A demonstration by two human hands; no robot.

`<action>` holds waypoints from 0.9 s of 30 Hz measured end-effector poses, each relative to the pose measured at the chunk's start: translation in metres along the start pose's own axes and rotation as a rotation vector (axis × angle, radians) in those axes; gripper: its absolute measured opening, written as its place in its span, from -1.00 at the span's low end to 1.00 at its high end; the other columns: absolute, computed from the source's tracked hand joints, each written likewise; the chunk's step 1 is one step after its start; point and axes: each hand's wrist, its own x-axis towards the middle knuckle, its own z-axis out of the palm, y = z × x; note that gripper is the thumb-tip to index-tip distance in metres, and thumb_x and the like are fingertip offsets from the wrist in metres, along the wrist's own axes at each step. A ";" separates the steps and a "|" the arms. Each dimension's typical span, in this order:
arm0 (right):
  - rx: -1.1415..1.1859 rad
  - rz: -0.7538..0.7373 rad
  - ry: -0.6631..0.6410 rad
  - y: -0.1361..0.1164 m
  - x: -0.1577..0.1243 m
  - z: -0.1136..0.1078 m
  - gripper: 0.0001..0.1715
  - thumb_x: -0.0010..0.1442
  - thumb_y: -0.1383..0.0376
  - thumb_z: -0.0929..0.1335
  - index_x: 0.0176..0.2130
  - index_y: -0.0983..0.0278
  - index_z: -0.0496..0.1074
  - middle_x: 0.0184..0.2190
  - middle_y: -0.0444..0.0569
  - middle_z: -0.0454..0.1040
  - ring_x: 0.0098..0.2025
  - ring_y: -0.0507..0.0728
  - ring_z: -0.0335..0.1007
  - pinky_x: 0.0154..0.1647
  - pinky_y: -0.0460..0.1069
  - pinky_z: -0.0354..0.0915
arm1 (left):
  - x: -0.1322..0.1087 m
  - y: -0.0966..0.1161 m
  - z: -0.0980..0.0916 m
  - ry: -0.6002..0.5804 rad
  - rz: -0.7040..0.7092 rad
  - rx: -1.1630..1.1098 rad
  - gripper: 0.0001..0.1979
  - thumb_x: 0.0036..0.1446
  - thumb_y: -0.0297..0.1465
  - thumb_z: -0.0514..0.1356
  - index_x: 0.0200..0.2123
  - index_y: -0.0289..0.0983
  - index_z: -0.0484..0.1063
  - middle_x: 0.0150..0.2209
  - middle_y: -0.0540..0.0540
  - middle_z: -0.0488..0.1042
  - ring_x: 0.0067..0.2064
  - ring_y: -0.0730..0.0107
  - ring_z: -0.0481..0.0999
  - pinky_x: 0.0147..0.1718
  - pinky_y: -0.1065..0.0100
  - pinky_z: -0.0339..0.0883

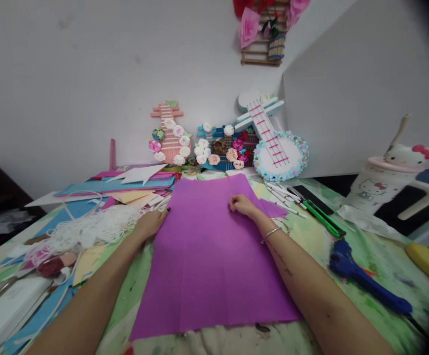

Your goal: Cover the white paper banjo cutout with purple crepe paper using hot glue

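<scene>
A large sheet of purple paper (pixel 203 246) with faint lengthwise creases lies spread on the cloth before me. My left hand (pixel 152 223) rests at its left edge, fingers stretched out low, the dark-nailed fingertip touching the border. Over the upper right part of the sheet is my right hand (pixel 242 205), its fingers curled inward; whether anything tiny is pinched in them is hidden. A bangle (pixel 270 234) circles the right wrist. Beside that wrist, a smaller purple scrap (pixel 274 208) lies to the right of the sheet.
White cord (pixel 92 227) and coloured paper (pixel 118 183) crowd the left. Rightward lie white sticks (pixel 284 199), a green cutter (pixel 320 217), a phone (pixel 313 198), a blue glue gun (pixel 368 281) and a cup (pixel 380 185). Flower-trimmed model instruments (pixel 279 148) stand against the wall.
</scene>
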 end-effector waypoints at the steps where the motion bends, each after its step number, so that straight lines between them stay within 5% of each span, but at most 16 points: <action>1: -0.004 0.000 0.006 0.001 0.001 0.000 -0.67 0.23 0.21 0.33 -0.05 0.34 0.38 -0.09 0.01 0.42 -0.17 0.10 0.41 -0.21 0.05 0.40 | 0.000 0.000 0.000 0.000 0.001 0.001 -0.31 0.27 -0.10 -0.31 -0.29 -0.38 0.51 -0.21 -0.35 0.56 -0.12 0.03 0.53 -0.20 0.23 0.31; 27: -0.261 0.070 0.177 -0.006 0.007 0.002 -0.68 0.24 0.19 0.31 -0.08 0.34 0.39 -0.12 0.00 0.43 -0.14 0.11 0.41 -0.13 0.11 0.37 | 0.001 0.000 0.001 -0.021 -0.016 -0.011 -0.31 0.27 -0.08 -0.31 -0.30 -0.37 0.52 -0.21 -0.34 0.56 -0.10 0.02 0.53 -0.20 0.24 0.31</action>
